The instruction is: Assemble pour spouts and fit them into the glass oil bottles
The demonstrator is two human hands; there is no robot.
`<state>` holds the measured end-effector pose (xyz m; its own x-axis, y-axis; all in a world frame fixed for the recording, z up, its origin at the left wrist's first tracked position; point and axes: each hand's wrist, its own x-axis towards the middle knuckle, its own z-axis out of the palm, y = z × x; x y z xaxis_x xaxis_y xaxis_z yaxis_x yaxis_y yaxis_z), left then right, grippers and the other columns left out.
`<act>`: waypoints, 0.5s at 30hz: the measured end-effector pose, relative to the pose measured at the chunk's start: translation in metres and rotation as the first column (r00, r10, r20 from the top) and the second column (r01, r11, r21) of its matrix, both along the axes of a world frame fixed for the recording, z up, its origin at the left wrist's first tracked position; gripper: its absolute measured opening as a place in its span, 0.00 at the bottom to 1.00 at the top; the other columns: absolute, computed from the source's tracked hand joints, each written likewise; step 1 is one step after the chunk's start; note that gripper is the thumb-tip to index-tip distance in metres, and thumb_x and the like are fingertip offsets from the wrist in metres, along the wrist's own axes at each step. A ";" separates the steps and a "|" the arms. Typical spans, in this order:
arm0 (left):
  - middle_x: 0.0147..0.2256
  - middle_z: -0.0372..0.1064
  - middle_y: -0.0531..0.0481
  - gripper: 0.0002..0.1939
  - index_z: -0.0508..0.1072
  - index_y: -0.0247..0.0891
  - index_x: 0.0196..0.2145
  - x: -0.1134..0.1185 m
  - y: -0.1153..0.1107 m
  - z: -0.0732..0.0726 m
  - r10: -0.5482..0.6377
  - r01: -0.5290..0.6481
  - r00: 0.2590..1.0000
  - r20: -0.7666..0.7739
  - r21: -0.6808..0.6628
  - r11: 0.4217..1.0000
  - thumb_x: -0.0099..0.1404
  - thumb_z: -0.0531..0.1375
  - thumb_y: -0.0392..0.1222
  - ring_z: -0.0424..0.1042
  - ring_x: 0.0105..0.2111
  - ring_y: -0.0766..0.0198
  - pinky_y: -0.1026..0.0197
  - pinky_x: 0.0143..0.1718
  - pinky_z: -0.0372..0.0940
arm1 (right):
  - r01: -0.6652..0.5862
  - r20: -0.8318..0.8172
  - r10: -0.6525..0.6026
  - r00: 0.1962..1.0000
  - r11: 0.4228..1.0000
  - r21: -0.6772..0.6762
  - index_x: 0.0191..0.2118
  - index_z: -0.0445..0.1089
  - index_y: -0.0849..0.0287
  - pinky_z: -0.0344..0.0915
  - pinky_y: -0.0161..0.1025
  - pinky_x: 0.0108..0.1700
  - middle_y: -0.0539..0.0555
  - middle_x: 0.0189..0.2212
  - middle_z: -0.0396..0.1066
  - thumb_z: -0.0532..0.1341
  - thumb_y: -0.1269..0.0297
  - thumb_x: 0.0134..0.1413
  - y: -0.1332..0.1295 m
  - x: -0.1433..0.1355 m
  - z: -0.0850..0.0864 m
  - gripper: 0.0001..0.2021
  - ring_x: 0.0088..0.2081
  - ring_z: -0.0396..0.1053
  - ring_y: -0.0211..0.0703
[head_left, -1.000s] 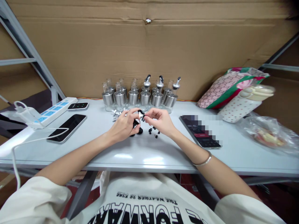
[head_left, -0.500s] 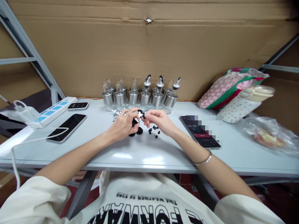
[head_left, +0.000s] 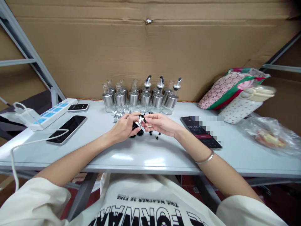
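Note:
My left hand is closed round a silver and black pourer top, held just above the table. From the right, my right hand pinches a small black piece at the tip of the pourer top. Black round caps lie under and beside my left fingers. Several tiny black plugs are scattered below my right hand. Silver spout parts are piled behind my left hand, partly hidden by it.
Glass bottles with steel bands stand in rows at the back, three with pourers. A power strip and a phone lie left. Another phone, a flask and a plastic bag are right.
My right hand has turned slightly, its fingers now more outstretched beside the pourer top. The pourer top in my left hand is tilted more upright.

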<state>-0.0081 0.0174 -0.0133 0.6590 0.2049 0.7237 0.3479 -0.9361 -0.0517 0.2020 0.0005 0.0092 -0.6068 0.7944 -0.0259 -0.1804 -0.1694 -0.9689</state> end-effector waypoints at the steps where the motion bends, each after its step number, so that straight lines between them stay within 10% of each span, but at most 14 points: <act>1: 0.44 0.68 0.37 0.08 0.54 0.39 0.43 0.000 -0.001 0.001 -0.009 0.009 1.000 -0.007 -0.020 1.000 0.71 0.46 0.45 0.70 0.48 0.56 0.53 0.42 0.65 | -0.012 -0.004 0.012 1.000 1.000 -0.016 0.32 0.72 0.65 0.67 0.32 0.34 0.52 0.29 0.70 0.69 0.60 0.46 0.000 0.000 0.000 0.13 0.30 0.69 0.33; 15: 0.50 0.63 0.34 0.09 0.52 0.40 0.47 0.003 -0.007 -0.001 -0.060 0.064 0.998 0.036 -0.122 0.990 0.71 0.47 0.43 0.70 0.48 0.58 0.56 0.40 0.67 | -0.115 -0.157 0.118 0.980 0.993 0.030 0.36 0.72 0.62 0.67 0.37 0.38 0.52 0.30 0.69 0.69 0.56 0.47 -0.001 -0.005 -0.009 0.15 0.33 0.68 0.37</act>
